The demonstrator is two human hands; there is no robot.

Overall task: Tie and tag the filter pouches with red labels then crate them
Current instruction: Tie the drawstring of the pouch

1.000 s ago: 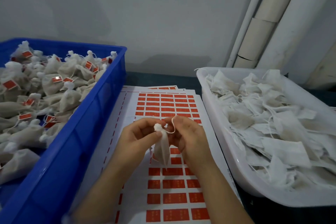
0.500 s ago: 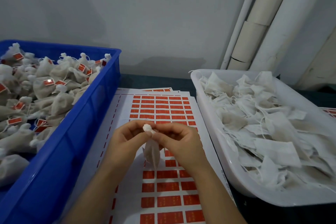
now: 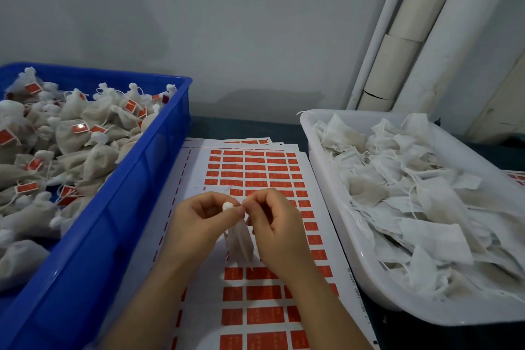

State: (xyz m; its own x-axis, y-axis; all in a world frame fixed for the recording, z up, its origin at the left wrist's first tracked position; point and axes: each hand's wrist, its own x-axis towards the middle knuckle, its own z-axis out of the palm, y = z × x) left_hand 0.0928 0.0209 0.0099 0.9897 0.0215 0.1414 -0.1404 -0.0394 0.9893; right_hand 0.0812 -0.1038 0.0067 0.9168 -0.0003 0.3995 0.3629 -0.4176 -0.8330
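Across the left of the frame: blue crate [image 3: 127, 221], heaped with tied pouches that carry red tags. Lower right: white tray [image 3: 338, 199], full of flat, untied pouches. Centre, between the two: label sheet [image 3: 255, 167], rows of red labels, with gaps in the middle rows.

Centre frame, above the sheet: my left hand [image 3: 199, 224] pinches the gathered neck [image 3: 227, 205] of one filter pouch [image 3: 240, 244] between thumb and forefinger. A white tuft shows above the pinch; the body hangs down between both hands. My right hand [image 3: 279, 230] meets the left at the fingertips and pinches at the same neck. I take it to be on the drawstring, though the string is too fine to make out.

Judgement: step in hand is the tie; no label on this pouch yet.

Notes for doing it well:
- Left pinch firm, just under the tuft, so the gathers do not slip.
- Right hand draws the string snug, not jerked; the cloth looks thin.
- Leave a free tail for the tag.
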